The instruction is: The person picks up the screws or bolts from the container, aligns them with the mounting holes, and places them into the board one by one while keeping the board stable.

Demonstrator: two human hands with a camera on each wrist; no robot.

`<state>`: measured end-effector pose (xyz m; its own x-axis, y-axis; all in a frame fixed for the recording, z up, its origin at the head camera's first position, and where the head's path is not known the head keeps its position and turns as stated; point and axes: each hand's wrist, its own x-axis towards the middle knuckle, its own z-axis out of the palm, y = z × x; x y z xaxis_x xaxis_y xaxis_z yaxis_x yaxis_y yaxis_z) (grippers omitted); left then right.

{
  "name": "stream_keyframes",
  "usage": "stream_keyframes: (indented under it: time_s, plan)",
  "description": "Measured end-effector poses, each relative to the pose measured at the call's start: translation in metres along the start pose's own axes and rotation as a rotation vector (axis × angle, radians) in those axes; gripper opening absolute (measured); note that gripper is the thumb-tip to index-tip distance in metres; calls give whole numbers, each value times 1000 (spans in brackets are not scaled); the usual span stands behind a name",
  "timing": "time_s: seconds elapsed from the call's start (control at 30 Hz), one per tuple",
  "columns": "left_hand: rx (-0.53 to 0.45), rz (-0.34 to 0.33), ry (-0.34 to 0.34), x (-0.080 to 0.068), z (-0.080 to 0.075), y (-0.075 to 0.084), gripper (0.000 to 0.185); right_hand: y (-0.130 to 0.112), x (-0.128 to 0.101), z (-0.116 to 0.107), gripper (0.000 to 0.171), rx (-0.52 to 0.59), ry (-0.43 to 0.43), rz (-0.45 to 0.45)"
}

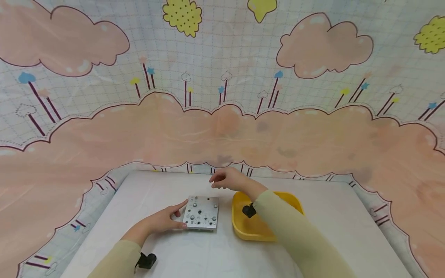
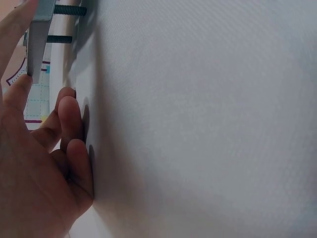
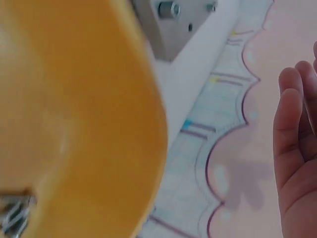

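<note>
Backdrop [image 1: 222, 131]: printed cloth, pink clouds and yellow shapes, fills the far side and drapes to the table edge.

Table [image 1: 340, 231]: white cover, flat. All the work sits in its near-centre.

Bowl [image 1: 243, 227]: yellow, squarish with rounded corners, just right of the plate. The right forearm crosses over it. In the right wrist view its rim [image 3: 153, 129] fills the left half of the frame; something metallic shows at the lower left inside it, too blurred to name.

Plate [image 1: 201, 213]: square grey metal block, lying flat on the table, top face dotted with holes and screws. Left wrist view shows its edge [image 2: 37, 39] raised off the cover, with threaded screw ends sticking out below it.

Left hand [image 1: 163, 220]: rests on the table against the plate's left side. Forefinger stretched along the upper left corner, thumb at the lower left edge; the plate's edge lies between them. Fingers fairly straight, bracing rather than wrapping. Remaining fingers [image 2: 74, 148] loosely curled against the cover.

Right hand [image 1: 227, 179]: raised above the table, just beyond the plate's far right corner, apart from it. Fingertips drawn together pointing left; cannot tell whether anything is pinched. Wrist view shows only relaxed fingers [image 3: 292, 134], nothing visible in them.
</note>
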<state>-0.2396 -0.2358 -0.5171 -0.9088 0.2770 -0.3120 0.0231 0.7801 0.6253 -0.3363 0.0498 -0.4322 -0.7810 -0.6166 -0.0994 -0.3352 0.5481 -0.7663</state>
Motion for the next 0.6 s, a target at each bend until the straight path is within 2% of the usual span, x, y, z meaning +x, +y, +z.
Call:
stream_keyframes:
  time_s: [0.2,0.4,0.6]
  plan:
    - [-12,6,-2,1,0,-2,98,16,-27,-20,17,10,9,16]
    - [-16,18,4,1,1,-2,97,33,-59,-36,17,-38,22,39]
    - [-15,37,11,1,1,0,97,60,-89,-48,22,-49,23,39]
